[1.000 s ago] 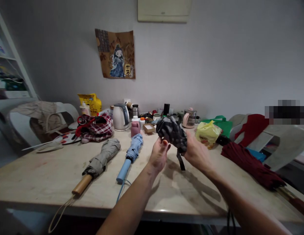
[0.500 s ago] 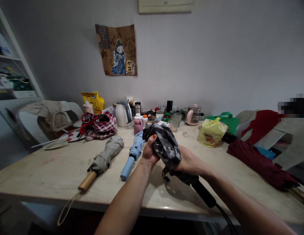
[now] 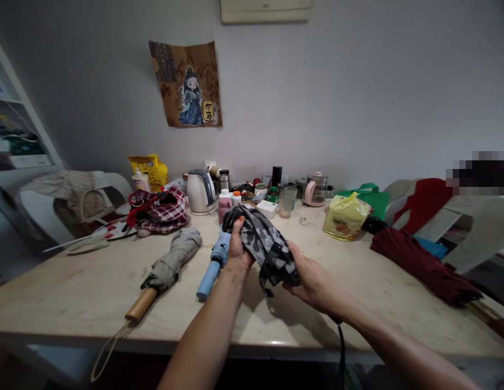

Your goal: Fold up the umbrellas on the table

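I hold a folded grey camouflage umbrella [image 3: 263,244] over the middle of the table [image 3: 73,292]. My left hand [image 3: 236,245] grips its far end, fingers wrapped round the cloth. Curled under its near end is my right hand [image 3: 311,276], the handle hidden beneath my wrist, with a black cord [image 3: 340,346] hanging down past the table edge. Just left of my hands lie a light blue folded umbrella [image 3: 214,257] and a grey umbrella with a wooden handle [image 3: 166,268].
A dark red umbrella [image 3: 422,265] lies at the right. Along the wall stand a white kettle [image 3: 200,190], bottles, a glass cup [image 3: 287,201], a pink teapot [image 3: 314,189], a yellow bag [image 3: 344,216] and a plaid bag [image 3: 162,208]. Chairs stand at both ends.
The camouflage umbrella came down from upright to lying slanted between my hands. My left hand closed on its far end, and my right hand shifted to its near end.
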Available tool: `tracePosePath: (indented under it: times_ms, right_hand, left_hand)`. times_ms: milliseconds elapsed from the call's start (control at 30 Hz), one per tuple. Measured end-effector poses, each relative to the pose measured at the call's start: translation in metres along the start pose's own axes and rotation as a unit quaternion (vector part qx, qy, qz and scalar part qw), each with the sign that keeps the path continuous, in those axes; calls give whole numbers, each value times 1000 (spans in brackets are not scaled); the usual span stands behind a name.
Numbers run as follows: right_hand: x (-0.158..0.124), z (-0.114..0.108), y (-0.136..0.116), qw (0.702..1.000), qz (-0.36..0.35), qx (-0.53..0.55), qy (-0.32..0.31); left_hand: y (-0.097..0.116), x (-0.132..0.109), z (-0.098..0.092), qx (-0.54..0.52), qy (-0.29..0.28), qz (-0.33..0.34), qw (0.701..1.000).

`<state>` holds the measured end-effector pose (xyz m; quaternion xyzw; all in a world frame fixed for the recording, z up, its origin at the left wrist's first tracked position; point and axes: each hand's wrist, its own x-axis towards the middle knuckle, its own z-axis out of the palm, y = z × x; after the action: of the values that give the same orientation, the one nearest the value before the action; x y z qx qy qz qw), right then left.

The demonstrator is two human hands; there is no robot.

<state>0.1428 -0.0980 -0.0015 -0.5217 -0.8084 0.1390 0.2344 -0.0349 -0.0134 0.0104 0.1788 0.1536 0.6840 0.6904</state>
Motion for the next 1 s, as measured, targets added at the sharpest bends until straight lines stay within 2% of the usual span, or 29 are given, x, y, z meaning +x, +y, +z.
tracePosePath:
  times_ms: [67,167,267,367,533,667,833,900,933,1000]
  right_hand:
    - [1,-2,2,1000,-16,10,-8]
    - [4,-11,3,998,-44,33,-7]
    - [4,-19,1,996,-55,63,-18]
    - [4,-25,-2,989,-70,120,-42]
    - [4,-28,-2,959,-104,236,-118]
    - [5,-24,3,951,-72,273,-128]
    - [4,-8,5,910,-34,373,-175]
    - [3,-3,2,920,-33,362,-149]
    - [3,-2,1,935,-33,336,-106]
    - [3,-2,-3,968,-43,248,25]
  left_hand:
    - [-2,-3,-3,-19,-47,-13,999]
    - [-8,-8,-10,10,-130,-28,991]
    - [-13,-13,-15,52,-176,-50,982]
    - [-15,-16,-18,70,-199,-58,976]
    - [-20,-22,-20,73,-225,5,972]
    - [-23,-34,-16,61,-241,17,969]
    - [-21,-42,-12,109,-253,-20,961]
    - [-20,-38,-12,95,-238,-5,967]
    - [-20,-34,-11,79,-224,2,971]
    - [-19,-26,-11,53,-200,-10,978]
